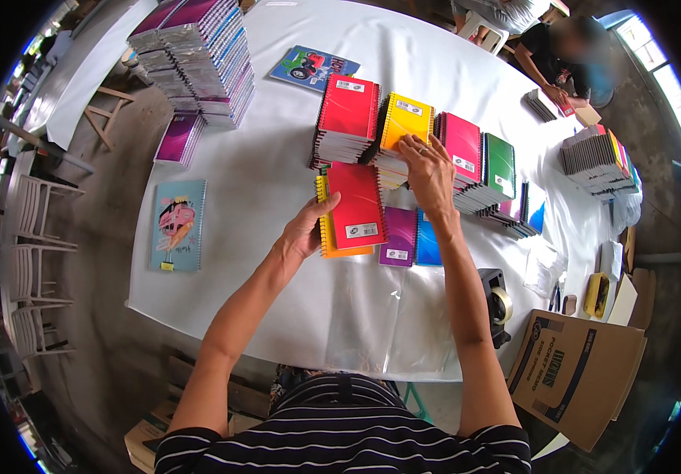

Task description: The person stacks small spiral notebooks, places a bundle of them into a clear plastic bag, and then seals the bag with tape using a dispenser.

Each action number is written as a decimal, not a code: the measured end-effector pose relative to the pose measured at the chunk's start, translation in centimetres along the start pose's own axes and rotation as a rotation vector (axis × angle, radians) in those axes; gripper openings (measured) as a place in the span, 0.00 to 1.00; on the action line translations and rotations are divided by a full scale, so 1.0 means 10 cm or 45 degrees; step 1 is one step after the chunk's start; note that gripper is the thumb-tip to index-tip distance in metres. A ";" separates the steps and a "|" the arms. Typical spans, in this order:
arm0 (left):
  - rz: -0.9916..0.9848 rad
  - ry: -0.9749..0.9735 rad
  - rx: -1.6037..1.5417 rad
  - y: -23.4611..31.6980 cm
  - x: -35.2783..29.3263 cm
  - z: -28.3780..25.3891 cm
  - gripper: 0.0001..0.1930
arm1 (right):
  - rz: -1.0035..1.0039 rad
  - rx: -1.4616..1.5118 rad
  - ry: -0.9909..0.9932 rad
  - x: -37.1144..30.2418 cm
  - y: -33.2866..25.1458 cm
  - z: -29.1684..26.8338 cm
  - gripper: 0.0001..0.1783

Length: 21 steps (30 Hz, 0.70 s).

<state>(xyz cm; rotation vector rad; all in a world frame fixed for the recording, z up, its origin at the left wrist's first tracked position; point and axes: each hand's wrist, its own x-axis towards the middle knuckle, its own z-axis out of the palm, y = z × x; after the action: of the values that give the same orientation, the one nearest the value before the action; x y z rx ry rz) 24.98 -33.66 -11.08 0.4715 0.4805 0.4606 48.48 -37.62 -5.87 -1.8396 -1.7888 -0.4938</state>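
Observation:
My left hand (305, 229) is closed on the left edge of a few spiral notebooks, its thumb over the top. A red notebook (358, 199) lies uppermost in that bundle, with a yellow notebook (327, 235) sticking out beneath it. My right hand (433, 175) rests on the stack of yellow notebooks (409, 114), fingers stretched over the top cover. Beside that stack stand a red stack (348, 107), a dark pink stack (460, 142) and a green stack (499, 162). Below the bundle lie purple (398, 229) and blue (427, 241) notebooks.
Tall piles of purple notebooks (206, 63) stand at the far left of the white table (237, 308). A teal notebook (178, 225) lies nearer. On the right are a tape dispenser (498, 308), a cardboard box (577, 371) and another notebook stack (597, 166). A person (562, 63) sits beyond.

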 end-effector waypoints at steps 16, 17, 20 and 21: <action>-0.048 -0.061 -0.117 -0.35 0.15 -0.01 0.41 | -0.065 0.110 0.129 0.07 -0.12 -0.14 0.18; -0.017 -0.107 -0.167 -0.33 0.15 -0.02 0.41 | -0.071 0.180 0.182 0.06 -0.24 -0.30 0.17; -0.053 -0.328 -0.308 -0.35 0.16 0.00 0.41 | -0.242 0.208 0.048 -0.48 -0.58 -0.59 0.14; -0.082 -0.421 -0.351 -0.35 0.18 0.00 0.42 | -0.339 0.201 -0.165 -0.66 -0.71 -0.63 0.14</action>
<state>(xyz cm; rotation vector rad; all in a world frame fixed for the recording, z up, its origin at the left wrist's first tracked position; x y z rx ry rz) 27.47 -35.48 -13.49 0.2577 0.1097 0.3711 41.65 -46.68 -3.96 -1.5667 -2.1102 -0.3240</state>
